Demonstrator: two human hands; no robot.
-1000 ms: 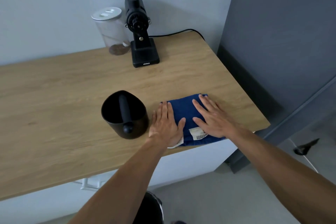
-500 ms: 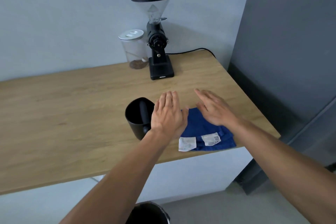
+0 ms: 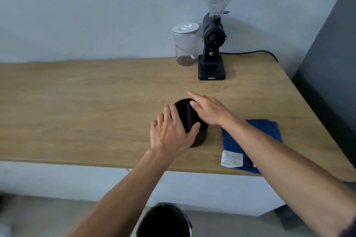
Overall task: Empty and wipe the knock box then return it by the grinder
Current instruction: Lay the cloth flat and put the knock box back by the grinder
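In the head view, the black knock box (image 3: 189,119) stands upright on the wooden table (image 3: 77,102), near of the grinder (image 3: 212,44). The left hand (image 3: 171,132) and right hand (image 3: 210,110) reach around its rim, fingers spread and loose. A blue cloth (image 3: 269,132) lies right of it.

A home coffee corner: a plain wooden table (image 3: 77,92) against a pale wall, with a black grinder (image 3: 212,44) and lidded bean jar (image 3: 185,44) at one o'clock.
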